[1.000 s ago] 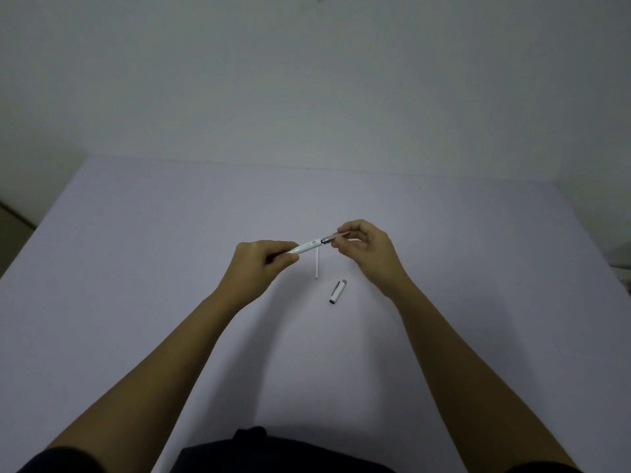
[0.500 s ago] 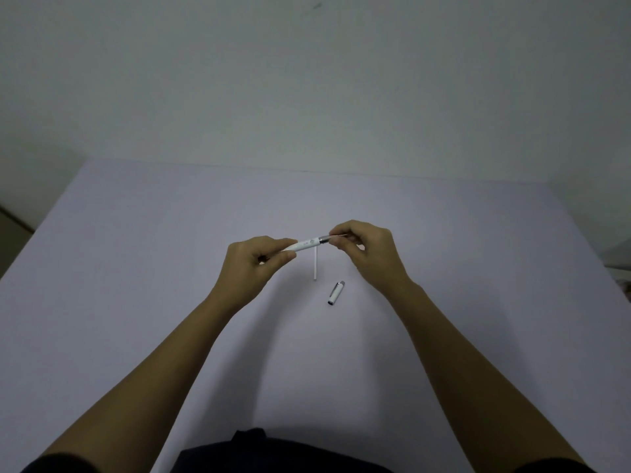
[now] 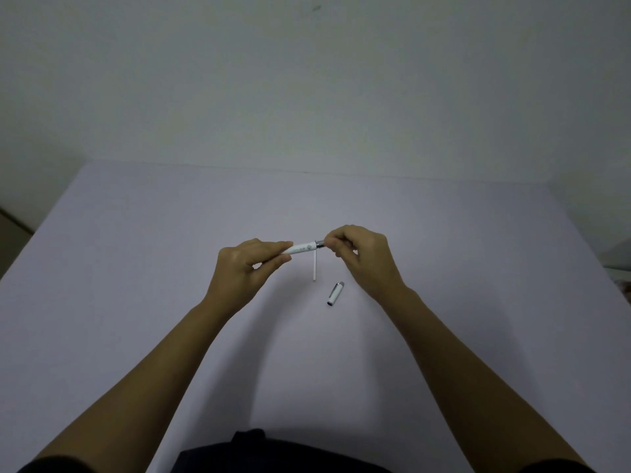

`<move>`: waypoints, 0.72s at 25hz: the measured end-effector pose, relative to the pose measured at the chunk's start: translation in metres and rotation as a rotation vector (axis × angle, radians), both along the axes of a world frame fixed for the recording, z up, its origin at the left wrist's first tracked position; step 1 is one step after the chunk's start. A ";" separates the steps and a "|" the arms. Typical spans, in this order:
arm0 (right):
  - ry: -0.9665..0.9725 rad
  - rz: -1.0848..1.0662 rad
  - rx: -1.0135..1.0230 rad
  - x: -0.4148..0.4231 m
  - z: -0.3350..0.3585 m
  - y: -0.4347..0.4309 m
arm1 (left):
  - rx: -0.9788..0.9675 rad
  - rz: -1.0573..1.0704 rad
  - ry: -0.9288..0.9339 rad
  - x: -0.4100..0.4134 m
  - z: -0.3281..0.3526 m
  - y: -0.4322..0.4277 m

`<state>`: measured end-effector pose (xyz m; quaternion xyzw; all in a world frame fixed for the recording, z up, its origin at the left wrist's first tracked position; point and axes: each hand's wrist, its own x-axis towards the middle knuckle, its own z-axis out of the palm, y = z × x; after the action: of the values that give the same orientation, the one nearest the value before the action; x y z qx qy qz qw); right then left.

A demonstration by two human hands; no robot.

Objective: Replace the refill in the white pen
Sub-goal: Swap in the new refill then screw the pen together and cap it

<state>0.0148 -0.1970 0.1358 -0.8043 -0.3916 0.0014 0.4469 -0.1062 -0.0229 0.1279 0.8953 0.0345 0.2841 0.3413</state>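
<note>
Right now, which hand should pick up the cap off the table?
Right hand, likely. The cap lies just beside its wrist, while the left hand grips the pen barrel farther away and would have to cross over the loose refill.

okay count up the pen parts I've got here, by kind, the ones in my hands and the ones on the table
Pen barrels: 1, the white pen barrel, held between the left hand and the right hand
Refills: 1, the thin white refill lying on the table
Caps: 1, the white cap lying on the table
Total: 3
</note>
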 end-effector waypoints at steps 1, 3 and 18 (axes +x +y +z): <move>-0.013 -0.018 -0.045 -0.001 0.001 0.003 | 0.021 0.008 -0.014 -0.001 0.000 -0.001; -0.006 -0.048 -0.127 0.000 0.004 0.005 | 0.063 0.002 -0.030 -0.001 0.002 0.000; 0.082 0.072 -0.088 0.003 0.016 -0.004 | 0.035 -0.024 -0.041 0.002 0.016 0.001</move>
<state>0.0182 -0.2008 0.1522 -0.8078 -0.4013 0.0676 0.4265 -0.1045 -0.0222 0.1435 0.8955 0.0120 0.2987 0.3297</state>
